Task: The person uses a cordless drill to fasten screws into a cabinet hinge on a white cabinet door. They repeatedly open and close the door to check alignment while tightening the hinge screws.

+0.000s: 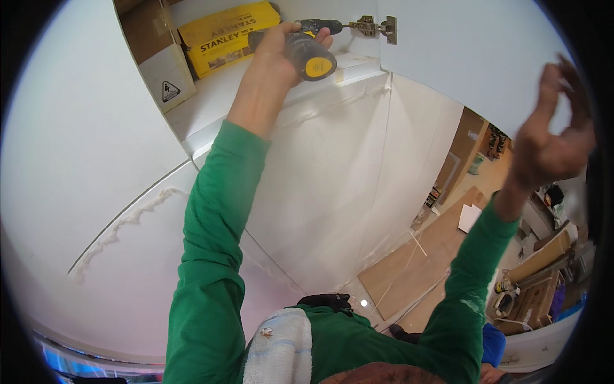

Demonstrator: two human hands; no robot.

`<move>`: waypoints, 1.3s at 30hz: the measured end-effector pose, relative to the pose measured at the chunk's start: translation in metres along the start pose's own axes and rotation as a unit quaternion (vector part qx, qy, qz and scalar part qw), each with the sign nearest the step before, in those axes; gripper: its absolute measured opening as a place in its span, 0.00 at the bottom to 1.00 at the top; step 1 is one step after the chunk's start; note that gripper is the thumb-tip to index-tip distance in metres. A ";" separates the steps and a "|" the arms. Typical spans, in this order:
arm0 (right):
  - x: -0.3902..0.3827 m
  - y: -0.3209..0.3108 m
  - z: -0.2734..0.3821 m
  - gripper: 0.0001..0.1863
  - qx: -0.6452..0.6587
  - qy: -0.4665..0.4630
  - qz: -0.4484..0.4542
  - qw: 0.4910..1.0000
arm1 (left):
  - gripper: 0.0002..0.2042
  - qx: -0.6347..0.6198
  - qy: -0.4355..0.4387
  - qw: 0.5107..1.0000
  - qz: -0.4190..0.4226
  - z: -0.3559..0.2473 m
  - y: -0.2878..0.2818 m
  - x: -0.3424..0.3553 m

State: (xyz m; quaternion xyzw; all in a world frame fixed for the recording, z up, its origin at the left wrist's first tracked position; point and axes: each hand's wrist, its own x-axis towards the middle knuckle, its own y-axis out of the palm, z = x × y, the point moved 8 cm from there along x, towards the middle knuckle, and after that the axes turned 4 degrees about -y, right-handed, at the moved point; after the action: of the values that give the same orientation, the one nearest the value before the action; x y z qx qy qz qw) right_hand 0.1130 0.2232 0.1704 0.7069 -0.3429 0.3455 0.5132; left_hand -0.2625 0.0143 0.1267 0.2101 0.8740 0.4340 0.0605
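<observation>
My left hand (279, 54) is wrapped round a black and yellow power drill (318, 61), its round yellow-capped end facing me. The drill's bit reaches the metal cabinet hinge (366, 26), which joins the cabinet to the white door (473, 48). Whether the tip sits in a screw cannot be made out. My right hand (551, 137) is raised by the door's right side, with thumb and fingers curved apart and nothing visible between them. Its fingertips are dark and blurred at the picture's rim, so contact with the door is unclear.
A yellow box (230, 38) stands on the shelf behind the drill, beside a carton (167, 86). White panels (320, 173) lie below. Brown boards (416, 256) rest on the floor. Clutter surrounds a wooden crate (534, 301) at right. Blue clothing (494, 345) shows low right.
</observation>
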 end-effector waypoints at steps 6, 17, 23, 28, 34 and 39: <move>-0.138 0.079 0.042 0.16 0.201 0.214 0.135 0.946 | 0.23 0.022 -0.028 0.998 0.055 -0.003 -0.004 0.007; -0.242 0.155 0.051 0.19 0.249 0.279 0.208 0.904 | 0.25 0.027 -0.017 0.996 0.085 0.000 -0.002 0.004; -0.243 0.164 0.046 0.21 0.208 0.213 0.179 0.938 | 0.26 0.046 0.000 0.995 0.086 0.001 -0.003 0.005; -0.238 0.179 0.044 0.21 0.213 0.185 0.180 0.942 | 0.26 0.060 -0.004 0.994 0.091 0.002 -0.001 0.004; -0.243 0.198 0.044 0.17 0.246 0.174 0.201 0.932 | 0.27 0.073 -0.003 0.993 0.088 0.005 0.000 0.001; -0.249 0.199 0.044 0.15 0.242 0.180 0.186 0.935 | 0.26 0.093 0.022 0.991 0.098 0.002 -0.002 0.006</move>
State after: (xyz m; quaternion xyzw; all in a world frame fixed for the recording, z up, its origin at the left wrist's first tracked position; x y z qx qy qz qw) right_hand -0.1787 0.1657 0.0483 0.6593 -0.2765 0.6288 0.3058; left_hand -0.2681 0.0175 0.1244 0.2901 0.8867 0.3592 -0.0220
